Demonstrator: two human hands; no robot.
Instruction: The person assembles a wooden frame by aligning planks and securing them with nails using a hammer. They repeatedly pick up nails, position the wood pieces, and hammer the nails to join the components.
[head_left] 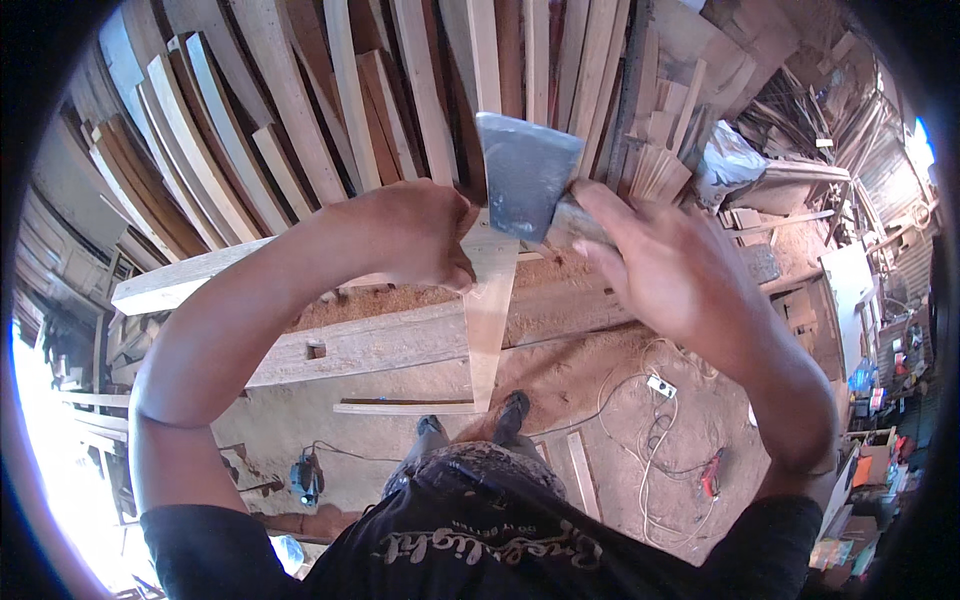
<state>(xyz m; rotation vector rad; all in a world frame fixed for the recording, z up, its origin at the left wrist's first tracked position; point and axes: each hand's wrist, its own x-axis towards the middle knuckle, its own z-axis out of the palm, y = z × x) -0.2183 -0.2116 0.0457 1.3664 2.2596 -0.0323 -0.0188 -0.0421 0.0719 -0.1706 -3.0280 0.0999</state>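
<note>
Nearest are the black T-shirt (pixel 440 580) of the person and, below it, a light-speckled lower garment (pixel 480 462), with two dark-shod feet (pixel 513 415) on the dusty floor (pixel 375 450). Both forearms reach forward, their elbows bent outward. The right hand (pixel 672 262) is closed around the grip of a tool with a broad, flat grey blade (pixel 533 175), which is raised to the left of that hand. The left hand (pixel 425 235) is curled with its knuckles up, at the upper end of a pale tapering board (pixel 487 340); whether it grips the board or something small cannot be told. That board lies in front of the person, its narrow-looking lower end near the feet, beside a thin strip of wood (pixel 405 407). On the floor to the left is a dark corded power tool (pixel 306 480); to the right are a white socket strip (pixel 661 385), looping cable (pixel 648 480) and a red-and-black tool (pixel 712 473). Beyond the feet runs a heavy timber with a square mortise (pixel 400 345). Farther off, long planks (pixel 290 90) stand close together, with a crumpled pale plastic sheet (pixel 730 160) to their right.
</note>
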